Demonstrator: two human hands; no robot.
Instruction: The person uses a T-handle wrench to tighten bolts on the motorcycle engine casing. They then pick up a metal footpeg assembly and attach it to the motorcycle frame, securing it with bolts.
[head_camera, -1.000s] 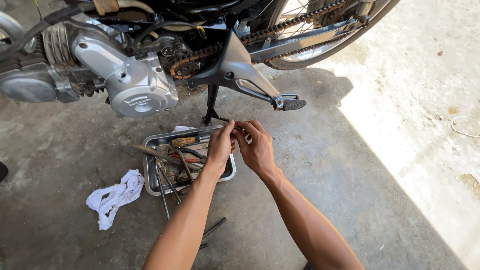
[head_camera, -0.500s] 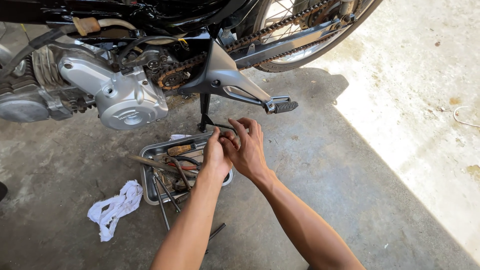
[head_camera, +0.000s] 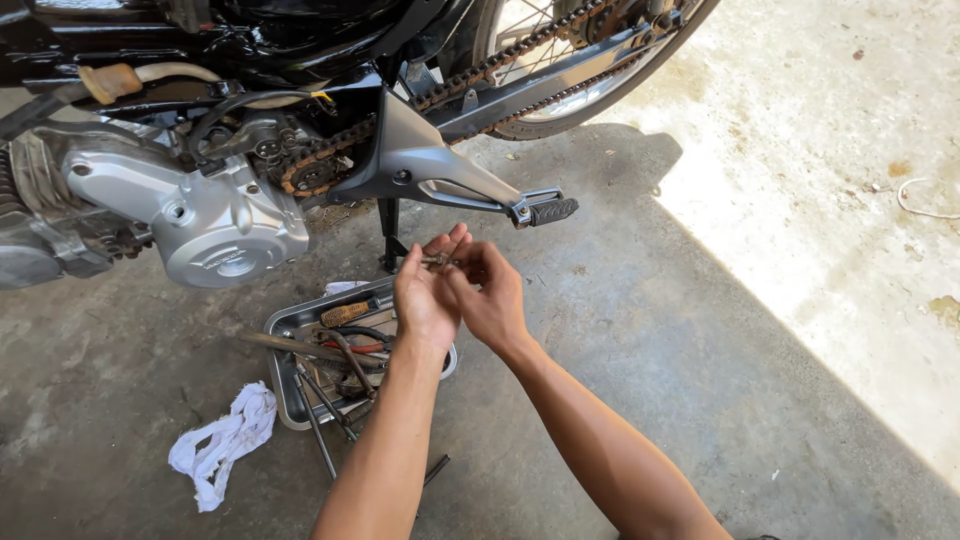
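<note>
Over the tool tray, both hands on one small part

Left hand (head_camera: 425, 300) and right hand (head_camera: 490, 300) pinching a small metal bolt (head_camera: 436, 260) between fingertips, raised for a clear look; metal tray (head_camera: 285, 330) of tools just beneath, white rag (head_camera: 225, 440) beside, motorcycle footpeg (head_camera: 545, 211) and chain (head_camera: 330, 160) beyond.

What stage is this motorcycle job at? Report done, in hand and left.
Done: the drive sprocket and chain sit uncovered, and tools lie in the metal tray.
In hand: left hand and right hand together pinch a small metal part, too small to identify.
Left: the sprocket area remains open; a white rag lies on the floor.
</note>
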